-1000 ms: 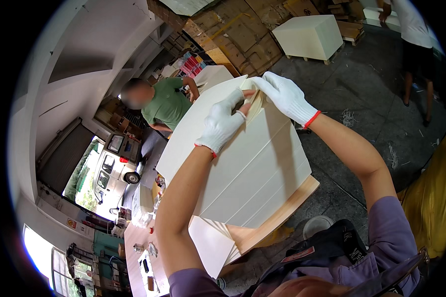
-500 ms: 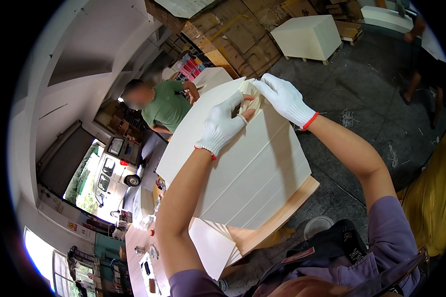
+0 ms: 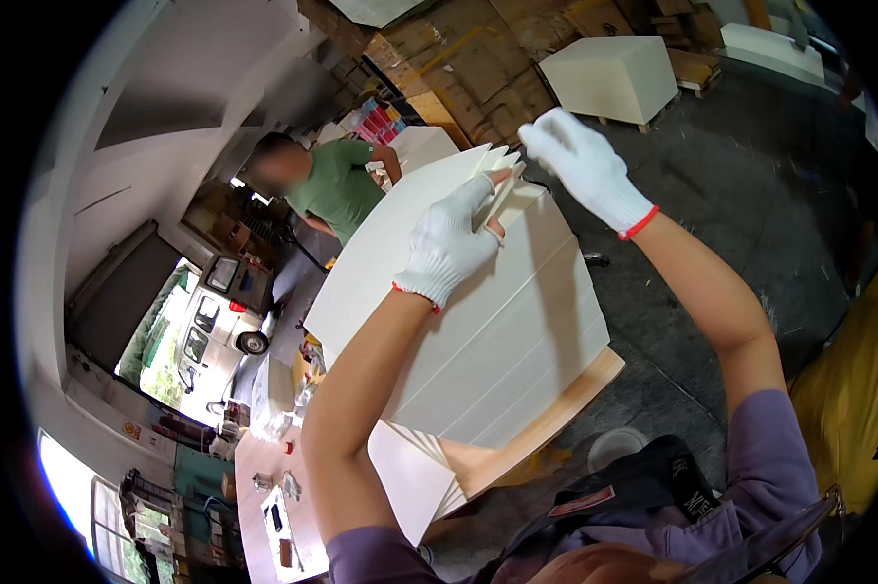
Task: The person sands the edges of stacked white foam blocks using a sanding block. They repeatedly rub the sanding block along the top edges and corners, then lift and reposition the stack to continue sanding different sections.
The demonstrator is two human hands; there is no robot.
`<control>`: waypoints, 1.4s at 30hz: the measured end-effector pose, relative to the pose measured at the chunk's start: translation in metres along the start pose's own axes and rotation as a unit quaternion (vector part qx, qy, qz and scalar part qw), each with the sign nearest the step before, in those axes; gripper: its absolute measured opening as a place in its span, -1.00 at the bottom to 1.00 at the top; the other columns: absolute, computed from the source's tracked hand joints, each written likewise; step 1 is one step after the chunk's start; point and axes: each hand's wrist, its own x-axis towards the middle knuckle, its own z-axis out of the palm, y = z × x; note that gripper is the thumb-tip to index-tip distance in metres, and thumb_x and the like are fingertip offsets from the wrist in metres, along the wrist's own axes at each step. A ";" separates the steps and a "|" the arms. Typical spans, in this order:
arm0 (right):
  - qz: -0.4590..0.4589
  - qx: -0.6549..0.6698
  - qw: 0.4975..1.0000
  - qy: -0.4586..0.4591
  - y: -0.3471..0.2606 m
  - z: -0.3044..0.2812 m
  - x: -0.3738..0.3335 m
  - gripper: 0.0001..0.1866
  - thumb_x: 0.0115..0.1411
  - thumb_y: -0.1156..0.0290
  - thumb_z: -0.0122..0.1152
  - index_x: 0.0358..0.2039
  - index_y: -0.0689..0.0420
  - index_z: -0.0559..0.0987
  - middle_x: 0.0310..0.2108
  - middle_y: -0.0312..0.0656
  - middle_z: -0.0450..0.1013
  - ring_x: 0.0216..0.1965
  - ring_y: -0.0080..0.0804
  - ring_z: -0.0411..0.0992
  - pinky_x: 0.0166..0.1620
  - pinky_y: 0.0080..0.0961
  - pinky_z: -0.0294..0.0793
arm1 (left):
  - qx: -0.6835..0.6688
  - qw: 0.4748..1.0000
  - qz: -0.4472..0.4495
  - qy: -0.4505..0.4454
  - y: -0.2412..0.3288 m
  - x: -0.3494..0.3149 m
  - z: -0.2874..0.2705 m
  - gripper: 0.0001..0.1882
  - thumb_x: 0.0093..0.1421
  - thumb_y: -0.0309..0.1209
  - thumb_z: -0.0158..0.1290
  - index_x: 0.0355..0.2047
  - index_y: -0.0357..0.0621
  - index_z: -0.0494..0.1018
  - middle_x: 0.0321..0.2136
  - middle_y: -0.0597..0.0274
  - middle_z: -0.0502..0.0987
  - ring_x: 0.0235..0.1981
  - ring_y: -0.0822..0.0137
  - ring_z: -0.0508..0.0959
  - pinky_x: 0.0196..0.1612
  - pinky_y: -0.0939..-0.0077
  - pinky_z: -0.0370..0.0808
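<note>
A tall stack of large white sheets [image 3: 497, 321] stands in front of me, with grooves between its layers along the near side. My left hand [image 3: 449, 238], in a white glove with bare thumb and fingertip, is closed on several white sheets [image 3: 500, 187] at the stack's far corner. Their corners fan slightly apart there. My right hand [image 3: 585, 170], gloved in white with a red cuff, hangs just right of that corner, off the sheets. Its fingers are loosely bent and a little apart, and nothing shows in them.
Under the stack lies a wooden board [image 3: 546, 419], with more white sheets [image 3: 410, 477] fanned beside it. A table [image 3: 254, 457] with small tools is at the left. A person in green [image 3: 347, 185] stands beyond the stack. Another white stack [image 3: 609, 83] sits on a pallet at the back.
My right hand has come off the sheet corner and moved right. The corners under my left hand are more fanned. The person in green has shifted slightly.
</note>
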 end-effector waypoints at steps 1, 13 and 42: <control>0.017 0.068 0.997 0.031 -0.003 -0.001 0.000 -0.44 0.38 -0.14 0.18 0.00 0.15 0.55 -0.20 -0.14 0.55 -0.15 -0.31 0.55 0.01 -0.36 0.48 | 0.007 1.000 0.000 0.011 0.001 0.002 0.001 -0.37 0.14 -0.41 0.19 0.27 0.24 0.45 -0.13 -0.01 0.68 -0.11 -0.10 0.68 -0.01 0.15 0.59; 0.310 0.483 0.801 -0.170 -0.040 0.061 -0.017 -0.63 0.49 0.26 0.11 0.20 0.15 0.43 0.07 -0.06 0.46 0.12 -0.17 0.49 -0.04 -0.24 0.66 | -0.005 0.979 0.070 0.190 0.016 -0.031 -0.009 -0.49 0.12 -0.43 0.24 0.11 0.01 0.44 -0.01 0.01 0.62 -0.10 -0.10 0.67 -0.04 0.14 0.61; 0.270 0.240 0.924 -0.128 -0.060 -0.085 -0.083 -0.55 0.47 0.29 0.12 0.24 0.28 0.41 0.11 -0.11 0.49 0.07 -0.31 0.55 0.00 -0.40 0.65 | -0.842 0.464 -0.251 0.108 0.011 -0.277 -0.053 -0.25 0.49 0.18 -0.18 0.32 -0.28 0.33 0.25 -0.14 0.48 0.19 0.04 0.59 0.19 0.06 0.61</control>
